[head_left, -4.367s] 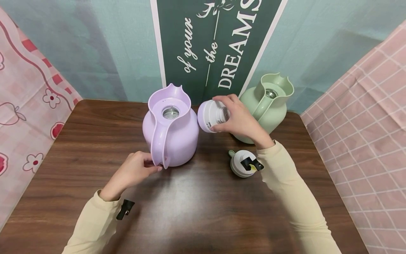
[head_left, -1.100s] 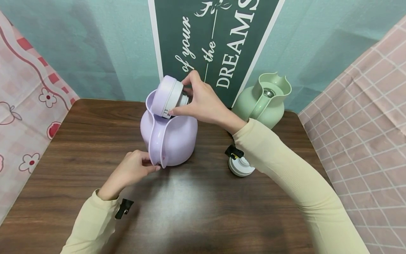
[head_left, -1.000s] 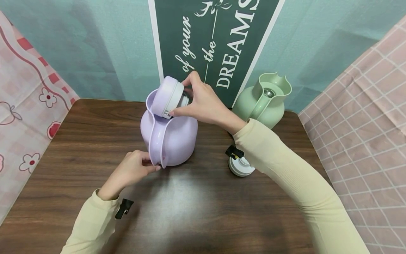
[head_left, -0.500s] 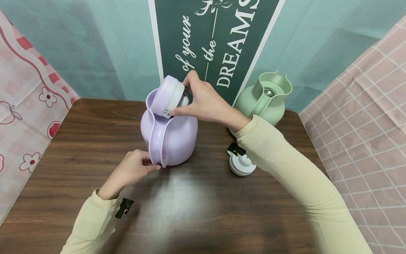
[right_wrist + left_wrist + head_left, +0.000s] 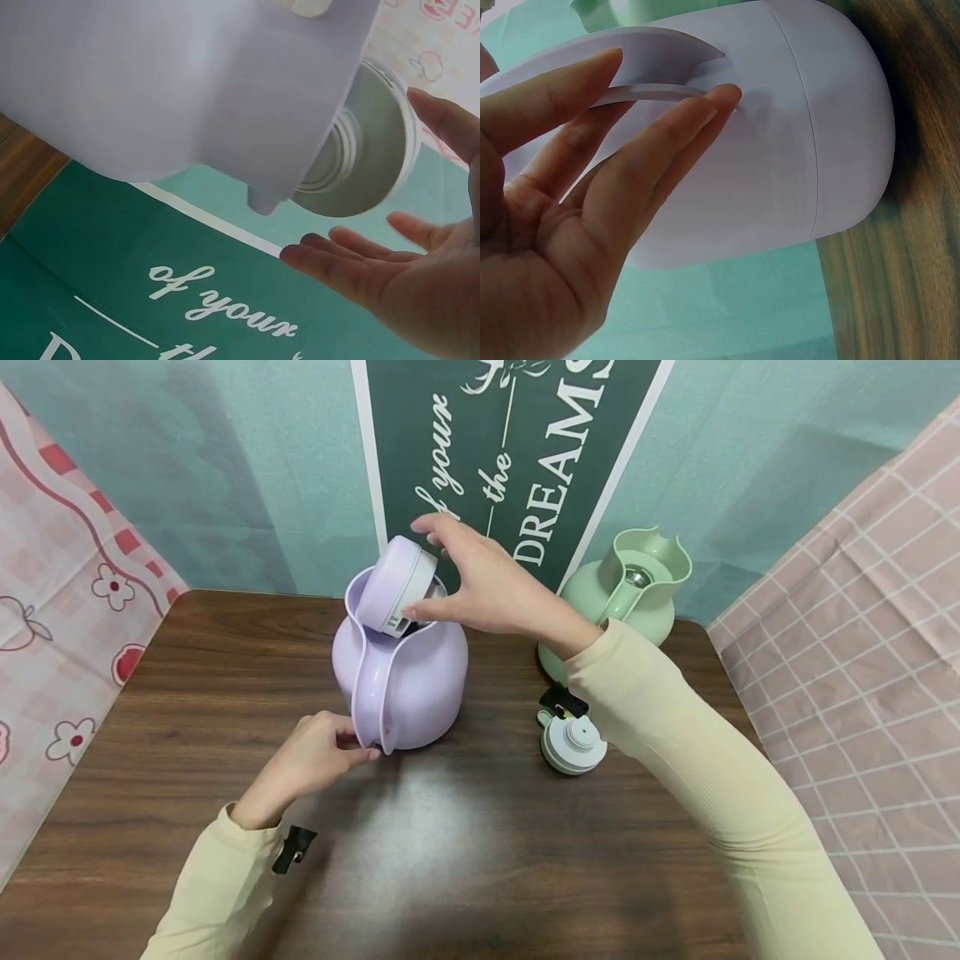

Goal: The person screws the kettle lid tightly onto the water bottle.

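Observation:
A purple thermos jug [image 5: 431,689] stands on the wooden table, its handle toward me. Its lid [image 5: 390,583], purple with a white underside, leans on edge in the jug's open mouth. My right hand [image 5: 491,581] is beside the lid with fingers spread and mostly straight; the thumb tip is at the lid's white side. In the right wrist view, the lid [image 5: 379,142] shows its ringed underside and the fingers stand apart from it. My left hand [image 5: 311,760] holds the lower end of the handle; in the left wrist view, thumb and fingers lie on either side of the handle [image 5: 656,92].
Behind my right forearm stands a green thermos jug [image 5: 648,618] without a lid. A white stopper-like lid with a green tab [image 5: 573,747] lies on the table [image 5: 450,877] below my right sleeve. Curtains and a dark green lettered banner [image 5: 480,460] hang close behind.
My right hand brought the lid from the right of the purple jug into its mouth. Since half a second ago, its fingers have lifted and spread away from the lid. My left hand stays put.

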Demonstrator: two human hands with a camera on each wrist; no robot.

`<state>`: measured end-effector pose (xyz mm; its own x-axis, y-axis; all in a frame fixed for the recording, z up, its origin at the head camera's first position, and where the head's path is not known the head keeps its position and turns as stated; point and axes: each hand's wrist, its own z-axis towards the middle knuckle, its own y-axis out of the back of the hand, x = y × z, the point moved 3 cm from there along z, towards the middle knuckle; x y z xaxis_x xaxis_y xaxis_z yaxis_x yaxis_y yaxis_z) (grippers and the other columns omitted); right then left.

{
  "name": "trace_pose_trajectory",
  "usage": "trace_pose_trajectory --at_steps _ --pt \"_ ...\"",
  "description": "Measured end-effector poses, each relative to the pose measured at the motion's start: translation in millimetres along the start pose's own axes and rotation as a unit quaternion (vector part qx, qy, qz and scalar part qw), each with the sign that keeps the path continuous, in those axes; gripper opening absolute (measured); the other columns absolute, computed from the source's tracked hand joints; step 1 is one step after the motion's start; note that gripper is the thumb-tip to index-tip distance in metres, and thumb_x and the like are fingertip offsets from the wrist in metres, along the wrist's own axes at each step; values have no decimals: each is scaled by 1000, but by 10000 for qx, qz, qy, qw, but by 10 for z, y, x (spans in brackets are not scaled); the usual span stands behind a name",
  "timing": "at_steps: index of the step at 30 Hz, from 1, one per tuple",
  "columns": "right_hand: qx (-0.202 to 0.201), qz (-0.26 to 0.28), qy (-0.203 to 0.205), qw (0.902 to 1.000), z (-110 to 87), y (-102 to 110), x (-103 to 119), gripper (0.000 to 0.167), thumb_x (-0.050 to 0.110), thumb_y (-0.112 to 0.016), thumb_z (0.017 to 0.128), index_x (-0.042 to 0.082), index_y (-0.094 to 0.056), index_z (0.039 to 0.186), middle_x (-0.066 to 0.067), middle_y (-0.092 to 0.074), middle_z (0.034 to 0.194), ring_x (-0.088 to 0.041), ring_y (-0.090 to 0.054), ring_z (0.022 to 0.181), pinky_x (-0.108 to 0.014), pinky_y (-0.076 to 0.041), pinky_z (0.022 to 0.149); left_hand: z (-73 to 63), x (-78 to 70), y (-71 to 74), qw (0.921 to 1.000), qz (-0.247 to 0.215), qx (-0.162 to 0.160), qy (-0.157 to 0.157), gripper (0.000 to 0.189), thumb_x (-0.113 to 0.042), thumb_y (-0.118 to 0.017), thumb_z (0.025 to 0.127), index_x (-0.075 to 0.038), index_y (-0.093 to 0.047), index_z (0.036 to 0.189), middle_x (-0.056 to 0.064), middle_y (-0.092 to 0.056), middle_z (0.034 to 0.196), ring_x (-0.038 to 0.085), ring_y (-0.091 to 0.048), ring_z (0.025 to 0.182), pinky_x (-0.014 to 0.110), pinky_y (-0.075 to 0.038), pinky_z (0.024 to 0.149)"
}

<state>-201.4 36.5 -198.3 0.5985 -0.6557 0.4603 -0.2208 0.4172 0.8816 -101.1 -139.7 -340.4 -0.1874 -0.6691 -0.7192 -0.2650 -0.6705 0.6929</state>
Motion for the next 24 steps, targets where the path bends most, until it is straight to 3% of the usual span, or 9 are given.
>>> trace_pose_trajectory --at_steps 3,6,10,16,24 --pt "-8 -131 323 9994 12 22 44 74 33 -72 77 9 -36 137 -4 -41 136 -14 -32 127 -25 -20 104 1 3 4 10000 -7 -16 -3 4 -11 -70 77 -7 -71 79 -2 -64 68 11 -50 63 30 -42 58" --pt "54 -146 524 9985 22 14 84 73 33 -71 77 12 -37 138 -3 -40 136 -12 -32 126 -23 -21 102 -4 5 9 10000 -40 -17 20 4 -10 -70 77 -7 -71 79 -2 -64 68 11 -50 64 30 -42 58" --pt "346 -102 532 9979 36 -15 121 75 32 -71 78 17 -35 141 -8 -34 140 -15 -32 125 -29 -28 99 -7 9 11 10000 -46 3 41 4 -11 -70 77 -7 -71 79 -2 -64 68 11 -50 63 30 -42 58" --pt "821 -456 597 9938 97 -22 140 71 34 -70 79 21 -36 141 -13 -23 146 -18 -18 134 -35 -21 105 -5 6 11 10000 -72 0 45 4 -11 -70 77 -7 -71 78 -2 -63 67 10 -50 62 30 -42 58" --pt "827 -641 820 9911 132 -15 157 55 22 -67 82 12 -47 133 -11 -39 136 -20 -35 124 -30 -27 100 5 10 2 10000 -57 -33 14 4 -11 -71 77 -7 -71 79 -2 -63 68 11 -49 63 30 -41 58"
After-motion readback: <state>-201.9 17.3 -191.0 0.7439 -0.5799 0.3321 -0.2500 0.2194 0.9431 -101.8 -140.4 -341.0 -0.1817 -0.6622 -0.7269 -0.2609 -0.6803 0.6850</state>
